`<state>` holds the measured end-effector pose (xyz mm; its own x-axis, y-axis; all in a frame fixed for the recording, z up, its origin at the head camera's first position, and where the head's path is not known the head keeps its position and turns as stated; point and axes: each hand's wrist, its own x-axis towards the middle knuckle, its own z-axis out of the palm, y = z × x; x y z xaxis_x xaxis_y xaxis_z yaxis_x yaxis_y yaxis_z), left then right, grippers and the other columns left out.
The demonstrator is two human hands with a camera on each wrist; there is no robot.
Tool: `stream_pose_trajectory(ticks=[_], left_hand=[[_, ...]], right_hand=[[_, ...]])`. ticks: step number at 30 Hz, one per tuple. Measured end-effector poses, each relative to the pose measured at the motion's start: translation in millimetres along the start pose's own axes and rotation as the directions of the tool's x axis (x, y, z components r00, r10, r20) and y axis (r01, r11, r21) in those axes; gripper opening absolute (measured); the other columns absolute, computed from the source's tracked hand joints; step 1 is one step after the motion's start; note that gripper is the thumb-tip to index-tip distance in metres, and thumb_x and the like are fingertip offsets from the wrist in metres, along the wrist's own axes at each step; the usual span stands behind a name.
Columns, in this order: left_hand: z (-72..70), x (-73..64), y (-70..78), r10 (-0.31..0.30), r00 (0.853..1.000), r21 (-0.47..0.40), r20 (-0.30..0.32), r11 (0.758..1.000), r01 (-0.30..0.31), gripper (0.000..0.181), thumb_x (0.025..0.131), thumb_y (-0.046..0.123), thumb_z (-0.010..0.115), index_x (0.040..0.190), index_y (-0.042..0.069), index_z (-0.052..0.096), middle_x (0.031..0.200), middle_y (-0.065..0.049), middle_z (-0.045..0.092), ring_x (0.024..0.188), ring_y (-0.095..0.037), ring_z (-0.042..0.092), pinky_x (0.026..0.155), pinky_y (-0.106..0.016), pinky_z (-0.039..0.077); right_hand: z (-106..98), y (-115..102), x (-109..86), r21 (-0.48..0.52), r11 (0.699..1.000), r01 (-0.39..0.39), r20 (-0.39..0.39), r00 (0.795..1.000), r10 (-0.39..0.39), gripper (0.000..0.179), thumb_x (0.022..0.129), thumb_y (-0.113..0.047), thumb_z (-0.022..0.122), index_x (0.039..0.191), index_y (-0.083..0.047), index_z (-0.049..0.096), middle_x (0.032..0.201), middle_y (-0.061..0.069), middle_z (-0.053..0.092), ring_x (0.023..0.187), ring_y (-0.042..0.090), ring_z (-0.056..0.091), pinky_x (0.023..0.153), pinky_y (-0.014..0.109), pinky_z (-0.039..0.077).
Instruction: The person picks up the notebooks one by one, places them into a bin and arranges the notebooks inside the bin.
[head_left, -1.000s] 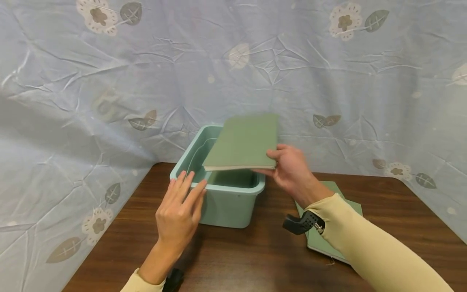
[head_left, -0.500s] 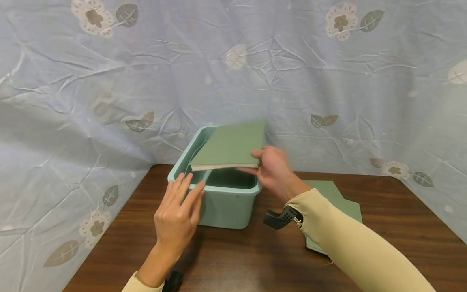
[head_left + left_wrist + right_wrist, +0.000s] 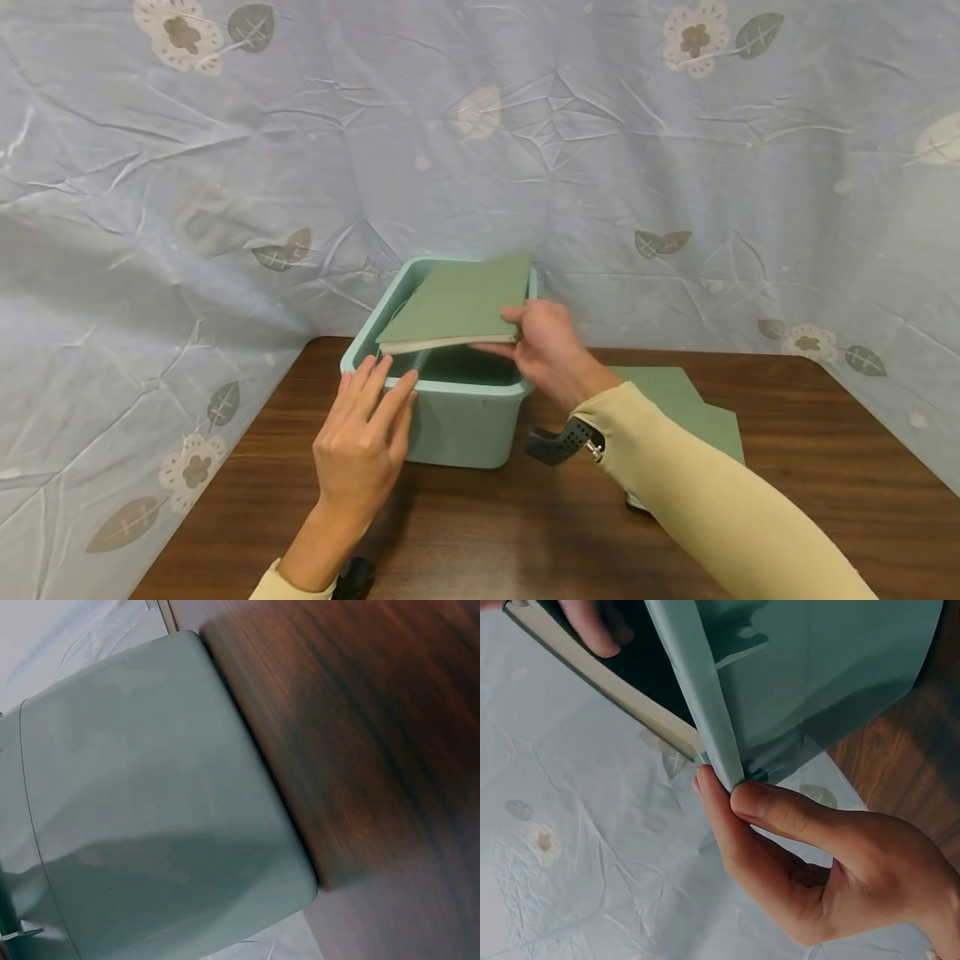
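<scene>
A green hardcover book [image 3: 461, 292] slants over the mouth of a pale teal plastic bin [image 3: 465, 427]. My right hand [image 3: 546, 340] grips the book by its near right corner, thumb on top and fingers beneath. The far end of the book overlaps the bin's inside in the head view. At the near left corner of the bin, my left hand [image 3: 360, 454] pinches the rim. In the right wrist view, the left hand's thumb and fingers [image 3: 776, 810] meet around that rim, and the book's cream page edge [image 3: 609, 688] shows behind it. The left wrist view shows only the bin's outer wall [image 3: 150, 765].
More green books [image 3: 660, 385] lie overlapping on the dark wooden table [image 3: 480, 542] at right, partly behind my right sleeve [image 3: 697, 483]. A black strap mount [image 3: 558, 442] sits on my right wrist. Behind the bin hangs a grey-blue flowered curtain [image 3: 585, 183].
My right hand has carried the book left and lower, so it now sits over more of the bin's opening. My left hand stays at the rim.
</scene>
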<state>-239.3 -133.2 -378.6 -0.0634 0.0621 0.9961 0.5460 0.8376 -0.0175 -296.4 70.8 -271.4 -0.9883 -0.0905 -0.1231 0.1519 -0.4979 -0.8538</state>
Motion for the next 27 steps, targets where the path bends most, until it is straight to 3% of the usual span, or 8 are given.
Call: stream_pose_trajectory(ticks=[11,21,24,27], left_hand=[[-0.1,-0.7,0.7,-0.004,1.000,0.003,-0.017,1.000,0.004,0.019,0.092,0.017,0.067,0.106,0.011,0.077,0.112,-0.015,0.074,0.105,-0.037,0.070,0.091,-0.057,0.055],[-0.5,0.7,3.3,-0.008,1.000,-0.001,-0.009,1.000,0.008,0.018,0.091,0.016,0.068,0.106,0.011,0.077,0.112,-0.014,0.074,0.105,-0.037,0.070,0.091,-0.057,0.055],[0.7,1.1,4.2,-0.006,1.000,-0.004,-0.010,1.000,0.006,0.018,0.092,0.017,0.067,0.106,0.012,0.077,0.111,-0.014,0.074,0.105,-0.037,0.070,0.090,-0.058,0.055],[1.8,1.0,5.1,-0.006,1.000,-0.007,-0.009,1.000,0.006,0.018,0.092,0.016,0.067,0.105,0.011,0.077,0.111,-0.014,0.074,0.104,-0.037,0.070,0.090,-0.058,0.055]], right_hand=[[4.8,5.5,6.0,-0.148,0.989,0.002,-0.008,1.000,-0.003,0.053,0.092,0.013,0.038,0.144,0.006,0.031,0.140,0.027,0.047,0.123,0.046,0.056,0.087,0.061,0.055],[4.0,0.7,7.2,-0.201,0.978,-0.061,-0.010,0.998,0.061,0.063,0.094,0.012,0.037,0.153,0.002,0.019,0.144,0.031,0.044,0.124,0.048,0.055,0.080,0.051,0.061],[2.8,0.5,7.5,-0.212,0.976,-0.047,0.000,0.999,0.048,0.061,0.095,0.011,0.037,0.152,0.002,0.020,0.145,0.030,0.043,0.126,0.047,0.054,0.086,0.053,0.058],[1.8,2.5,7.0,-0.271,0.962,-0.031,-0.005,0.999,0.031,0.054,0.095,0.007,0.044,0.147,0.004,0.027,0.146,0.026,0.041,0.130,0.043,0.050,0.102,0.055,0.051]])
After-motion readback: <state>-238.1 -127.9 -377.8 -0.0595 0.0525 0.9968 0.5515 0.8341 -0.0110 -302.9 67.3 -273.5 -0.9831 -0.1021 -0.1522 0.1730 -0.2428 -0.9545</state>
